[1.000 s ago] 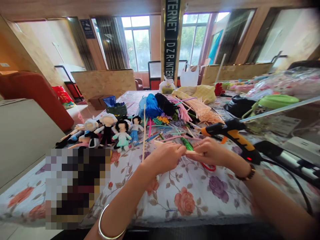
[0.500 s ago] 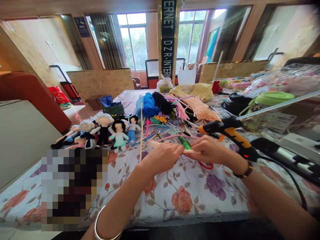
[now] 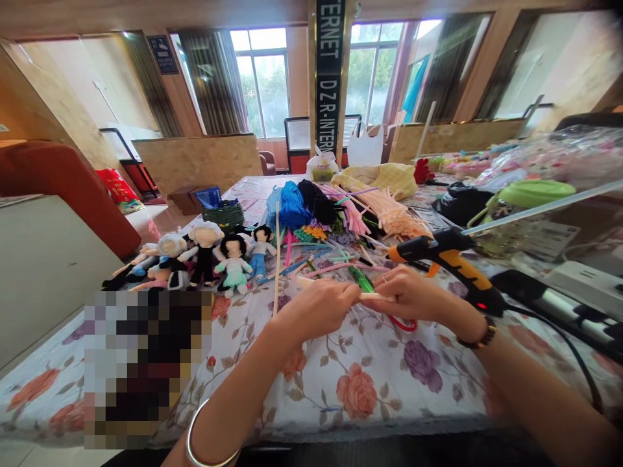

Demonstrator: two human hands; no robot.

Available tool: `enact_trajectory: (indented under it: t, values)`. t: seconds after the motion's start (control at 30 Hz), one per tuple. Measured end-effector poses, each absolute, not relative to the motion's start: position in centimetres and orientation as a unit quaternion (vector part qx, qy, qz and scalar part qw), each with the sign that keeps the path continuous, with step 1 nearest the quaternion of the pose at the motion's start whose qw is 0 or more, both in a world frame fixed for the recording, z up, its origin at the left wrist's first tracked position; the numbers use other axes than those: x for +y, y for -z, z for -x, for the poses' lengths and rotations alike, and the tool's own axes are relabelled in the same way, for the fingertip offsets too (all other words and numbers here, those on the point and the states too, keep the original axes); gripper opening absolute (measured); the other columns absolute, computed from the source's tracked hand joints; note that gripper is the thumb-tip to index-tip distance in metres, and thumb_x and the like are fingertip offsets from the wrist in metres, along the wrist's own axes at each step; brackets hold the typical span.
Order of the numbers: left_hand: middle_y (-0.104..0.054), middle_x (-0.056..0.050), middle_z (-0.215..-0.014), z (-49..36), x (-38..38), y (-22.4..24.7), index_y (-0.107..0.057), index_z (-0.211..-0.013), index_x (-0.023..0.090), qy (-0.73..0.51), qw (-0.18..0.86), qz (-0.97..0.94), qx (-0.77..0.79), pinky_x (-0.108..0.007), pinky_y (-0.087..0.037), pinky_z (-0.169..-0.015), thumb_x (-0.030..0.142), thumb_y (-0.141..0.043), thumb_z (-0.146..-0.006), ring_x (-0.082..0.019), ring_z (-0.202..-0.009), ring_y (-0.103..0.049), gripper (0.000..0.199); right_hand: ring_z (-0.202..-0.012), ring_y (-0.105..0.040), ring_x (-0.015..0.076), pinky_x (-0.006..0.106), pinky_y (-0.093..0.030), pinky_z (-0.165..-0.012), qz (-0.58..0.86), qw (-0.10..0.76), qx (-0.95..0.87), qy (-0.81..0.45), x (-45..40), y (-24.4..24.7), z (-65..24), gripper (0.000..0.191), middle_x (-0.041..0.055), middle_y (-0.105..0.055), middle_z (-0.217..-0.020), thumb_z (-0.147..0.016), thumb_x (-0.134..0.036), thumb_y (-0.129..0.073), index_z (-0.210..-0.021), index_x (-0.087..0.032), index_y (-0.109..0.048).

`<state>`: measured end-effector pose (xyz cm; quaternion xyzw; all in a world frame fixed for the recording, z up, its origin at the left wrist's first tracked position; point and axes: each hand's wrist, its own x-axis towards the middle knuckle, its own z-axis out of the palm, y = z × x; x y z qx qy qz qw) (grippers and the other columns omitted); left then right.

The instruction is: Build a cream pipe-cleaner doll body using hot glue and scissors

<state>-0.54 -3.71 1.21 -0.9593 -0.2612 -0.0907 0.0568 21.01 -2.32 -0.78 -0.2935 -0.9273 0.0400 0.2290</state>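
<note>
Where grips close: left hand and right hand, fingers closed on a cream strip, in from the table's near edge;
Strip: seemingly being shaped; next calls for steady pinching

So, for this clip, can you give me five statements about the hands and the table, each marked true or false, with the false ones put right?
1. The left hand and the right hand both grip pale strip material. True.
2. The right hand holds the glue gun. False: the glue gun is in neither hand; it is to the right of them.
3. A silver bangle is on the left arm. True.
4. The dolls are to the right of the hands. False: they are to the left.
5. The tablecloth is plain, without any pattern. False: it is printed with flowers and leaves.
</note>
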Motion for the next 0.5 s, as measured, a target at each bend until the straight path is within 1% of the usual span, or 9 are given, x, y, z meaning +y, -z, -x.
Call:
enact_trajectory:
  t: [0.27, 0.5]
  values:
    - [-0.061, -0.004, -0.077, 0.34, -4.06, -1.27, -0.048, -0.084, 0.015, 0.076, 0.055, 0.96, -0.264, -0.028, -0.042, -0.059, 0.001, -0.033, -0.079, -0.016, -0.069, -0.057, 0.021, -0.047, -0.026, 0.0058, 0.026, -0.02, -0.05, 0.294, 0.226, -0.928, -0.035, -2.31, 0.79, -21.06, 0.052, -0.005, -0.026, -0.048, -0.088, -0.039, -0.048, -0.045, -0.016, -0.03]
    - [-0.061, -0.005, -0.078, 0.23, -4.06, -1.15, -0.051, -0.086, 0.013, 0.072, 0.085, 0.963, -0.245, -0.029, -0.044, -0.062, 0.001, -0.033, -0.079, -0.018, -0.072, -0.059, 0.023, -0.046, -0.025, 0.0056, 0.026, -0.019, -0.049, 0.295, 0.235, -0.925, -0.036, -2.11, 1.22, -21.19, 0.052, -0.0054, -0.024, -0.048, -0.085, -0.039, -0.053, -0.046, -0.015, -0.03]
